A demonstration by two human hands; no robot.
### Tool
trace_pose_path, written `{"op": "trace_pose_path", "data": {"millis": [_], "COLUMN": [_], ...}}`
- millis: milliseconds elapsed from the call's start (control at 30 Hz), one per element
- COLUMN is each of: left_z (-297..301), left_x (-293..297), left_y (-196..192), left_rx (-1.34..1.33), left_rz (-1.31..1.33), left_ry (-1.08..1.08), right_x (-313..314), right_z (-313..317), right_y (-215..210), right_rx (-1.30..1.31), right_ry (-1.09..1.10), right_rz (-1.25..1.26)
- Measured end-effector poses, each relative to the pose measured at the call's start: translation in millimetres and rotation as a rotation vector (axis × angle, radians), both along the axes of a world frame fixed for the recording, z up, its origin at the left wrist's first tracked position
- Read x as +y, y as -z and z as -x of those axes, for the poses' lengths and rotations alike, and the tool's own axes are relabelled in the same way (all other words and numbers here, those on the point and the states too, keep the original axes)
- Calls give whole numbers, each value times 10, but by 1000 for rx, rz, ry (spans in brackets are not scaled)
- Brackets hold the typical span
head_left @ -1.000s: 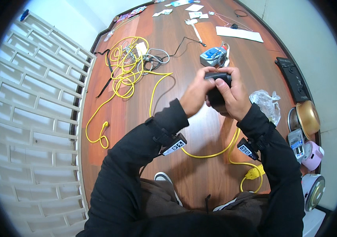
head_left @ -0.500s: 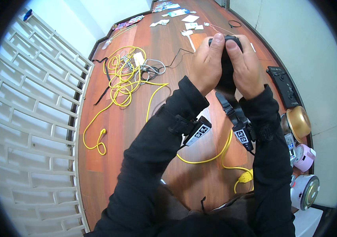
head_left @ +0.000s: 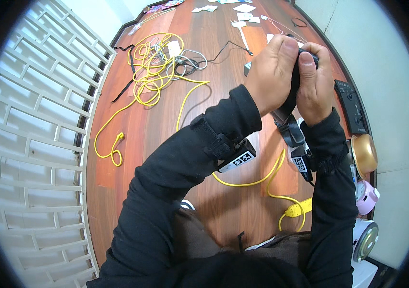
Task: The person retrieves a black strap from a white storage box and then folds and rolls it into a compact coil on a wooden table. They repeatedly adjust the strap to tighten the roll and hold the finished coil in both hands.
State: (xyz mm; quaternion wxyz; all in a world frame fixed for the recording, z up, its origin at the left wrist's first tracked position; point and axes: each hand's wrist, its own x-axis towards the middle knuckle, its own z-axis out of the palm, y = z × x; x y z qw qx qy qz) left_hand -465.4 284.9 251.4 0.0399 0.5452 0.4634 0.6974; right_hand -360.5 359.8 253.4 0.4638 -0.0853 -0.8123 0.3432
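Both hands are raised together over the floor, closed round a black object, thumbs side by side near its top. My left hand grips it from the left, and my right hand wraps the right side. Fingers cover most of the object, so its exact kind does not show. Below the hands hangs a black strap with a buckle. A small black device with a patterned label is strapped to my left forearm, and a similar patterned device is at my right wrist.
A tangled yellow cable lies left on the wooden floor, beside a white lattice. A yellow socket block sits near my knees. Along the right wall are a black flat appliance, gold pot, pink appliance and white cooker.
Both hands have shifted a little to the right in view, still gripping the black object. The object now leans more to the right, and the view of the floor has shifted.
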Motion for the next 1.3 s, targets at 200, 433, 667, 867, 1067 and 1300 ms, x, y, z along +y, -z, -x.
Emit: {"op": "trace_pose_path", "data": {"millis": [200,433,667,867,1067,1300], "left_z": [94,-37,2,-66,73,61], "left_x": [-56,-65,-48,-31,-76,-52], "left_y": [28,70,131,179,166,155], "left_rx": [293,19,-90,-63,149,14], "left_rz": [-70,111,161,120,180,156], "left_ry": [-124,-13,80,11,-83,-71], "right_x": [-16,79,-19,-23,-37,-36], "right_z": [115,-29,62,44,108,88], "right_y": [-29,26,131,102,174,167], "right_rx": [126,52,3,47,33,46], "right_ry": [-145,14,32,-46,-122,-114], "right_rz": [415,-17,112,173,375,390]}}
